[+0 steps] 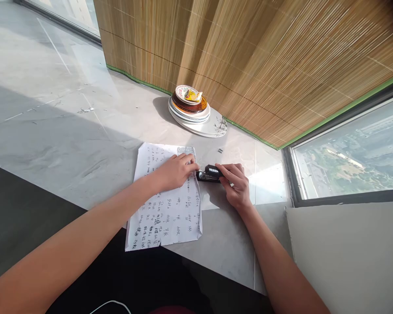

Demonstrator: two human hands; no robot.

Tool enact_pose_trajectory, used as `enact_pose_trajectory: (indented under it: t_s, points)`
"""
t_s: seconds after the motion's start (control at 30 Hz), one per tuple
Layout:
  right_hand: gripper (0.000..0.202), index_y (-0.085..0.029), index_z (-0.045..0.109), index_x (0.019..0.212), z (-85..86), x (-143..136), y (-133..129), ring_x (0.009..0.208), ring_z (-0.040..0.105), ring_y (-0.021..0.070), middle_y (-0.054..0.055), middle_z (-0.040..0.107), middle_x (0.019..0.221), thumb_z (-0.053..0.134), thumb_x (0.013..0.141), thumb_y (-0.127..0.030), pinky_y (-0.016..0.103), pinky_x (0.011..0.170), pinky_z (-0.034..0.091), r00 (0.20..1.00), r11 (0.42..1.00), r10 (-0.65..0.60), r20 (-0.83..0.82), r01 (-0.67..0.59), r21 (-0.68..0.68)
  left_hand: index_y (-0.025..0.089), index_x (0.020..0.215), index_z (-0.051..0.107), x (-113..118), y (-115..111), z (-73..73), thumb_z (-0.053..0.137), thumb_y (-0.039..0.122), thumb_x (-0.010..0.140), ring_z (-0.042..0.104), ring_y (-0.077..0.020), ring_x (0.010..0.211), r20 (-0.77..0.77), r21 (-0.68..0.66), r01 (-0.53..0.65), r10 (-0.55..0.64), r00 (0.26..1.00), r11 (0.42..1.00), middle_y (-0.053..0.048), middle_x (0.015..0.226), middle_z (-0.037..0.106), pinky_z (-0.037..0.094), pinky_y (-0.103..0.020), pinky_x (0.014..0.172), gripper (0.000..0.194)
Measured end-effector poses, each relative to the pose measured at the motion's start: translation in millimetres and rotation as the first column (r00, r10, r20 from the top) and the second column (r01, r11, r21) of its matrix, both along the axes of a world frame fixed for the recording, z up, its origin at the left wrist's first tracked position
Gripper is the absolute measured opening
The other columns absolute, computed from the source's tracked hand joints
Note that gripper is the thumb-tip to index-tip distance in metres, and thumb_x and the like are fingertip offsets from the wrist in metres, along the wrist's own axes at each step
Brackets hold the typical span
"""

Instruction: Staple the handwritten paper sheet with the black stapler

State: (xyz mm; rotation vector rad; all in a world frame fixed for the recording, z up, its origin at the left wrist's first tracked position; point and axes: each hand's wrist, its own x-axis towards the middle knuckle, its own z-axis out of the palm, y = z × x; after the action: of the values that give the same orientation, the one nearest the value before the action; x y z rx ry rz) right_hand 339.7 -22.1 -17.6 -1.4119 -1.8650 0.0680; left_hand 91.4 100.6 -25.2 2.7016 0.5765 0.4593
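A white sheet of paper [172, 218] covered in handwriting lies on the grey marbled surface, its near end reaching past the front edge. My left hand [178, 170] rests on the paper's upper right part, fingers curled at its right edge. What lies under those fingers is hidden. A black stapler [212, 172] stands at that same edge, its front end close to my left fingertips. Gripping the stapler's rear from the right is my right hand [236, 183], closed around it. Whether the paper's edge is between the stapler's jaws, I cannot tell.
Behind the paper stands a stack of plates [199, 127] with a small yellow packet [193, 95] on top. A bamboo blind [216, 56] hangs along the back. To the right is a window [350, 152]. Small scraps [86, 110] lie at the left.
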Motion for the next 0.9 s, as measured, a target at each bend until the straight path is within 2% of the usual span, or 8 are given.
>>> enact_pose_trajectory:
  t_s: [0.17, 0.3, 0.43, 0.5, 0.63, 0.8, 0.9]
  points:
    - [0.047, -0.037, 0.072, 0.142, 1.1, -2, 1, 0.102, 0.062, 0.0280, 0.006, 0.076, 0.114, 0.054, 0.103, -0.019, 0.049, 0.092, 0.051, 0.999, 0.999, 0.045, -0.023, -0.045, -0.010, 0.019, 0.108, 0.071, 1, -1, 5.3, 0.049, 0.017, 0.107, 0.063, -0.0241, 0.098, 0.037, 0.006, -0.028, 0.028, 0.999, 1.000, -0.011, 0.115, 0.063, 0.050, -0.041, 0.089, 0.022]
    - [0.047, -0.037, 0.072, 0.142, 0.7, -3, 1, 0.101, 0.062, 0.0280, 0.006, 0.076, 0.114, 0.054, 0.103, -0.019, 0.049, 0.092, 0.052, 0.999, 0.999, 0.046, -0.020, -0.046, -0.008, 0.020, 0.111, 0.070, 3, -5, 6.0, 0.049, 0.023, 0.109, 0.064, -0.0230, 0.100, 0.144, -0.056, 0.020, -0.011, 0.989, 0.998, -0.010, 0.115, 0.065, 0.051, -0.040, 0.092, 0.021]
    - [0.044, -0.036, 0.073, 0.140, -1.5, -2, 2, 0.101, 0.061, 0.0284, 0.006, 0.077, 0.115, 0.054, 0.104, -0.021, 0.050, 0.092, 0.051, 0.999, 1.000, 0.016, -0.028, -0.016, -0.021, 0.019, 0.118, 0.067, 2, -4, 1.5, 0.052, 0.026, 0.108, 0.065, -0.0252, 0.107, 0.153, -0.109, 0.065, -0.048, 0.987, 0.992, -0.010, 0.118, 0.070, 0.051, -0.044, 0.097, 0.019]
    - [0.043, -0.036, 0.073, 0.140, -2.6, -1, 2, 0.102, 0.061, 0.0287, 0.006, 0.077, 0.116, 0.054, 0.104, -0.021, 0.050, 0.092, 0.051, 0.999, 0.999, 0.000, -0.042, -0.001, -0.033, 0.020, 0.119, 0.067, -4, -1, -0.6, 0.055, 0.026, 0.108, 0.066, -0.0257, 0.113, 0.163, -0.124, 0.123, -0.102, 0.981, 0.985, -0.010, 0.123, 0.072, 0.050, -0.044, 0.101, 0.018]
    - [0.045, -0.036, 0.072, 0.142, -3.8, 0, 3, 0.104, 0.061, 0.0289, 0.006, 0.076, 0.116, 0.054, 0.104, -0.021, 0.050, 0.092, 0.052, 0.998, 0.999, 0.015, -0.067, -0.018, -0.044, 0.025, 0.122, 0.072, -17, 6, -2.1, 0.058, 0.024, 0.107, 0.062, -0.0276, 0.131, 0.127, -0.055, 0.237, -0.228, 0.965, 0.970, -0.008, 0.146, 0.067, 0.044, -0.048, 0.111, 0.021]
    - [0.056, -0.042, 0.060, 0.154, -5.4, 1, 3, 0.103, 0.059, 0.0269, 0.005, 0.073, 0.116, 0.051, 0.105, -0.018, 0.049, 0.093, 0.052, 0.997, 0.998, 0.054, -0.047, -0.054, -0.015, 0.030, 0.136, 0.071, -21, 7, -3.3, 0.059, 0.025, 0.107, 0.059, -0.0291, 0.136, 0.067, 0.043, 0.246, -0.249, 0.966, 0.968, -0.007, 0.158, 0.060, 0.043, -0.048, 0.112, 0.032]
    - [0.055, -0.045, 0.061, 0.153, -5.8, 0, 3, 0.105, 0.059, 0.0259, 0.005, 0.070, 0.118, 0.049, 0.106, -0.018, 0.048, 0.095, 0.051, 0.997, 0.997, 0.072, 0.001, -0.072, -0.022, 0.033, 0.141, 0.071, -20, 5, -4.3, 0.057, 0.025, 0.108, 0.058, -0.0292, 0.138, 0.047, 0.089, 0.252, -0.257, 0.965, 0.964, -0.007, 0.159, 0.060, 0.042, -0.047, 0.113, 0.037]
